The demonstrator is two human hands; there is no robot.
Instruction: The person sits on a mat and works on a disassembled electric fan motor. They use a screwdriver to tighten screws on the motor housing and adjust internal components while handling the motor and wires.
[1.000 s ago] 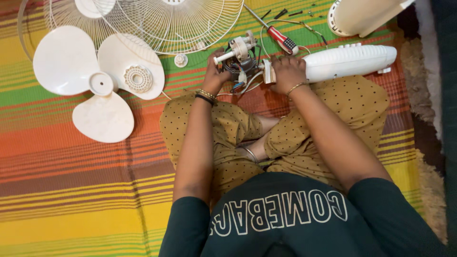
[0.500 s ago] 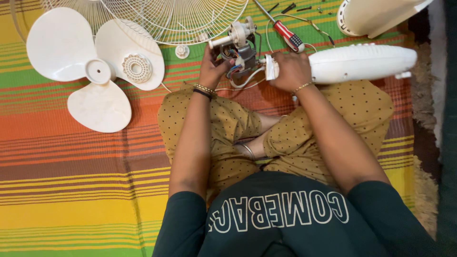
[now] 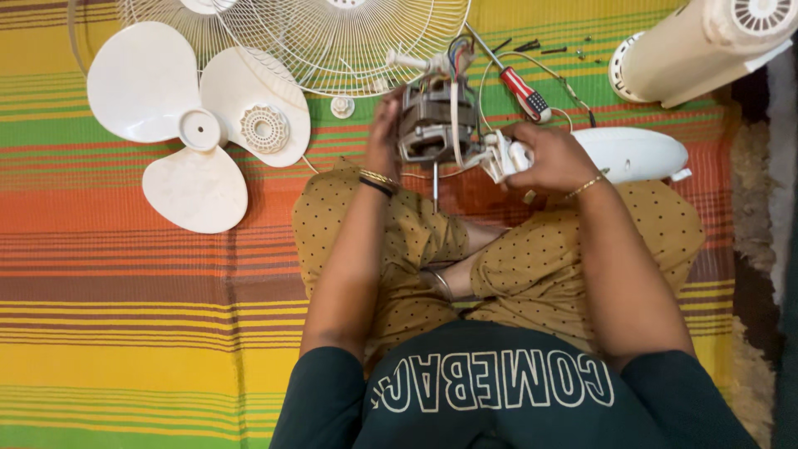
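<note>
I sit cross-legged on a striped mat. My left hand (image 3: 384,133) grips the left side of a grey metal fan motor (image 3: 432,125) with coloured wires on top and a thin shaft pointing down toward my lap. My right hand (image 3: 549,158) holds a small white plastic part (image 3: 501,155) attached to the motor's right side. Both hands keep the motor lifted above my knees.
A white three-blade fan propeller (image 3: 187,125) lies at the left. A white wire fan guard (image 3: 332,37) lies at the top. A red-handled screwdriver (image 3: 519,87), several loose screws (image 3: 549,48), a white oval cover (image 3: 632,154) and a cream fan housing (image 3: 690,50) are at the right.
The motor has been turned in my hands, its shaft now pointing down, and it sits higher over my knees. The view has shifted slightly.
</note>
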